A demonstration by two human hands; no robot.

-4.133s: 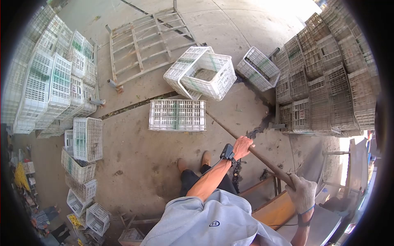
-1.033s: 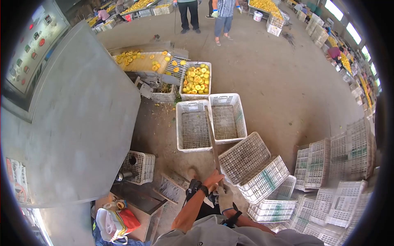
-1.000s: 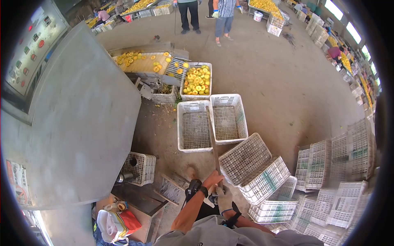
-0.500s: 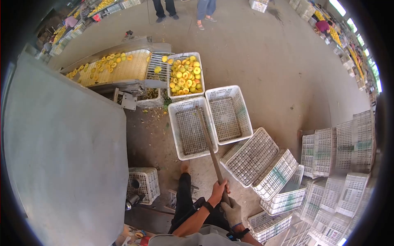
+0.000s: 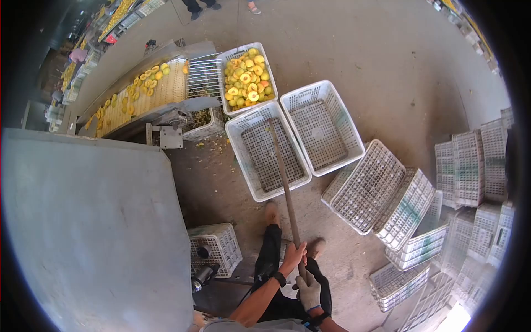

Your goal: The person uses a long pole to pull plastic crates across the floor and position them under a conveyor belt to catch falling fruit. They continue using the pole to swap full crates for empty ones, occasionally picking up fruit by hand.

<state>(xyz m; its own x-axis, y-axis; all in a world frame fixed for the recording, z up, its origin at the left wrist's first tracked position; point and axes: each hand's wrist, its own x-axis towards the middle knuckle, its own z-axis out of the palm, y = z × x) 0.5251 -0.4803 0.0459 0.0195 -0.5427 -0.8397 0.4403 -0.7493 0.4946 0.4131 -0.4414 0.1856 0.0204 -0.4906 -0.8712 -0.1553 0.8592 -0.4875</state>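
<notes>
My bare left hand (image 5: 292, 258) is closed around a long wooden pole (image 5: 286, 188), a little above its lower end. Below it, my right hand (image 5: 308, 291), in a pale work glove, grips the same pole nearer its butt. The pole points away from me, and its far end overlaps a white plastic crate (image 5: 298, 181) with a bare mesh bottom. Right beside that one stands a second white crate (image 5: 354, 154), also without fruit. Behind them, a crate (image 5: 225, 91) is heaped with halved yellow peaches (image 5: 247, 78).
A conveyor (image 5: 160, 91) carries peach halves toward metal bars (image 5: 203, 76) beside the full crate. A large grey metal panel (image 5: 94, 221) fills the left. Tilted crates (image 5: 368, 188) and stacked crates (image 5: 470, 166) stand on the right. An overturned crate (image 5: 213, 252) sits at lower left. Another person's legs (image 5: 193, 8) show at the top.
My view has tilted down and turned, so the crates sit higher. Both hands still hold the pole over the same crate. My right shoe now shows.
</notes>
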